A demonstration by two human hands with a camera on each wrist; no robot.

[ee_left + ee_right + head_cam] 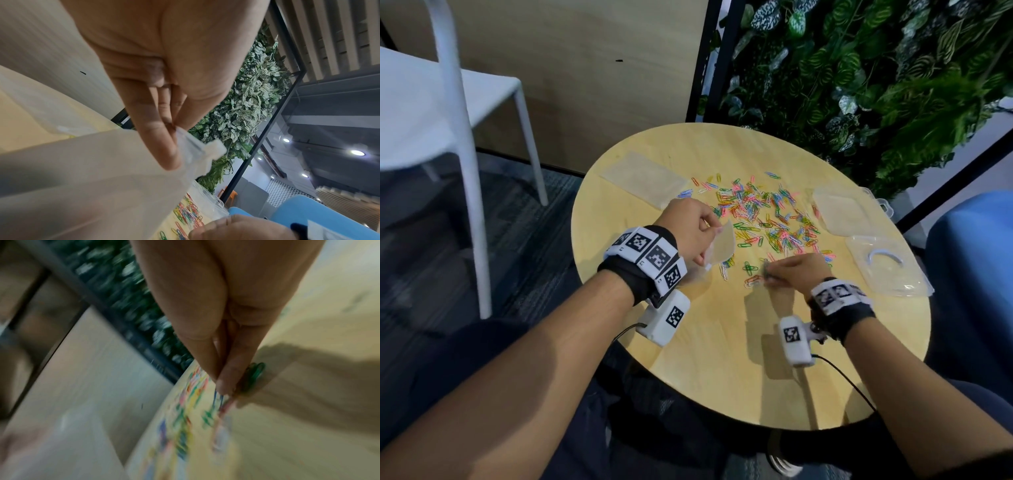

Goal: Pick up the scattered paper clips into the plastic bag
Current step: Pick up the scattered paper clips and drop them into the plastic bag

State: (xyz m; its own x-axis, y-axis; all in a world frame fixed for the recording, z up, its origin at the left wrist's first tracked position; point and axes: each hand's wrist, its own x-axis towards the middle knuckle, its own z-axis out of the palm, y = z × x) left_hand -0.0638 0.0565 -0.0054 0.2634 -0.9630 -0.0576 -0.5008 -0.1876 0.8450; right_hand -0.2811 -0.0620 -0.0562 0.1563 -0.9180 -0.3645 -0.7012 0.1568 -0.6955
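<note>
Pinching a green wire paper clip [256, 369] in my right hand [796, 270], left hand [693, 228] gripping the floppy clear plastic bag [722, 245] just left of the colourful scattered clip pile [760, 209]. Bag mouth might flop shut, dropping it.

Round table [722, 377], scattered paper clips [756, 209]

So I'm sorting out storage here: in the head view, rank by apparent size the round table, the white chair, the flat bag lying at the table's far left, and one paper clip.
1. Round table
2. White chair, cropped and nearer, so unsure against the table
3. Flat bag
4. Paper clip
</note>
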